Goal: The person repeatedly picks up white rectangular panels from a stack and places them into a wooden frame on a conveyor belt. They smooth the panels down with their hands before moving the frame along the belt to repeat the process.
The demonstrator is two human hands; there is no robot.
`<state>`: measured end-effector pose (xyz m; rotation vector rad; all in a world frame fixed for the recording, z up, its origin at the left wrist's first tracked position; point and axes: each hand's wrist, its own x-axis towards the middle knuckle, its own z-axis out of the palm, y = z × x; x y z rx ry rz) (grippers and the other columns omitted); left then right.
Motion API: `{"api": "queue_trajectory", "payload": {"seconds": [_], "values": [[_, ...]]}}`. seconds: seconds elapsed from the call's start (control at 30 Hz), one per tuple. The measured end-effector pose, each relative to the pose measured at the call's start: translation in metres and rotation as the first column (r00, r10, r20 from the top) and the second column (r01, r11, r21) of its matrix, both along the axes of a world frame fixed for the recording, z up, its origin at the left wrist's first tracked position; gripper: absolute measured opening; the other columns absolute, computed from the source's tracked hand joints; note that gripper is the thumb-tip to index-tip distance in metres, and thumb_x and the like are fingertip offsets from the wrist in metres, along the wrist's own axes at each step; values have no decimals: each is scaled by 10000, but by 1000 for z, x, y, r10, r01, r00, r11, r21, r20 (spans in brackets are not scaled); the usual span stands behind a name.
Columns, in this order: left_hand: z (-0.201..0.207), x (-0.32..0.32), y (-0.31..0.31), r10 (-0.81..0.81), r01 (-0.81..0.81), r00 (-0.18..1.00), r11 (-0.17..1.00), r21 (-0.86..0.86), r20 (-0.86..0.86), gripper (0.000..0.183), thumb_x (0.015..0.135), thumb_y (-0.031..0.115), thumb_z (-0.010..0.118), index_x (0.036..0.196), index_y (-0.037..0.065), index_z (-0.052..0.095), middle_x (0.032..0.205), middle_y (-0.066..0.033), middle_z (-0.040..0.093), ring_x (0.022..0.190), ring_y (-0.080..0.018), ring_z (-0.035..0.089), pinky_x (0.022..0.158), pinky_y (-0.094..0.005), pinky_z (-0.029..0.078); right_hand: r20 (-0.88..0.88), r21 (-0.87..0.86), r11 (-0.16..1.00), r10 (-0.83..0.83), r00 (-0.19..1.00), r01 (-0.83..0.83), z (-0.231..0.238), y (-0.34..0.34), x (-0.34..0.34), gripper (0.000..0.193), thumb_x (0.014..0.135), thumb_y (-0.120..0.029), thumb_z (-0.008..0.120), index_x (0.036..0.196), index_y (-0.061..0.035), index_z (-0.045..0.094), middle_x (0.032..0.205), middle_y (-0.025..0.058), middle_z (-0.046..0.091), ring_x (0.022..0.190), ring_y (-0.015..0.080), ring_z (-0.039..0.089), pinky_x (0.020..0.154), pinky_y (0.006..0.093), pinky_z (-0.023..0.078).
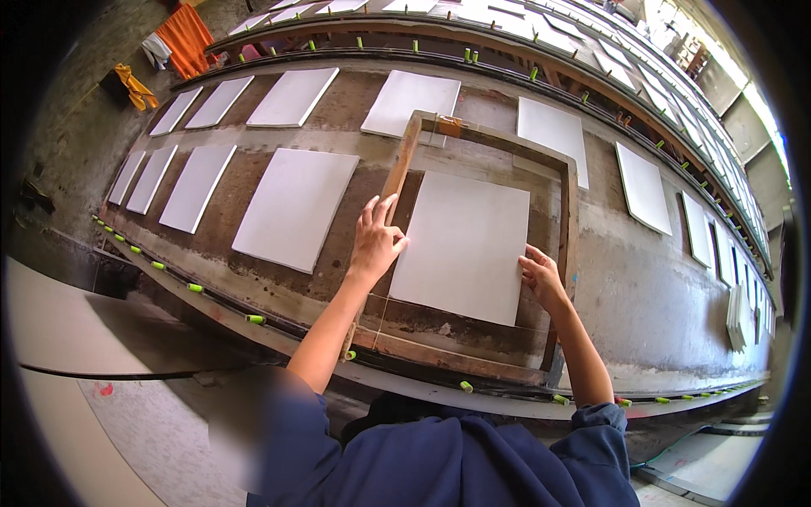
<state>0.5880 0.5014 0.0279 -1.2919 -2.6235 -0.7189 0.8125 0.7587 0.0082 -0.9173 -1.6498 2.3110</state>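
A flat white panel (463,245) lies inside a rectangular wooden frame (456,350) on the long worktable. My left hand (375,243) is at the panel's left edge, its thumb and a curled finger pinched there while other fingers rest against the frame's left bar. With thumb and fingers closed on the right edge, my right hand (541,275) grips the panel from the other side. A strip of brown tape (449,127) sits on the frame's far bar. Whether mesh spans the frame, I cannot tell.
More white panels (296,207) lie in two rows along the brown, stained tabletop (676,287). Bright green clips (255,318) line the table's near rail. Beyond stands another long table with panels (405,7). An orange cloth (184,40) hangs at the far left.
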Motion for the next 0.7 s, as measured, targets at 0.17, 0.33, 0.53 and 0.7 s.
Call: {"api": "queue_trajectory", "payload": {"seconds": [0.17,0.33,0.53,0.7], "values": [[-2,0,3,-14,14,1000,1000,5,4,110,661,180,765,660,104,686,1393,-16,363,1307,-280,267,1031,-432,319,60,267,962,-70,996,52,-3,-8,1,429,861,-182,591,1258,-45,508,1102,92,599,965,184,583,819,329,463],[-4,-1,2,-26,26,999,1000,4,-22,109,667,182,763,658,105,686,1394,-26,363,1310,-283,264,1034,-449,312,252,849,513,-178,951,-129,-5,-13,-5,377,841,-203,595,1204,-104,572,992,174,583,926,311,573,855,366,441],[-2,-1,2,-38,38,999,999,0,1,104,672,178,761,663,105,688,1394,-33,362,1311,-292,258,1057,-444,280,205,827,562,-245,948,-34,-7,-22,-10,382,841,-185,602,1202,-64,568,1039,182,548,969,285,550,858,344,436],[0,0,4,-39,39,999,999,-15,2,108,673,173,758,652,101,681,1397,-36,359,1311,-292,259,1066,-447,266,145,855,518,-261,955,12,-22,-19,-7,384,843,-158,603,1193,-7,557,1072,204,519,990,313,537,870,355,429]]}}
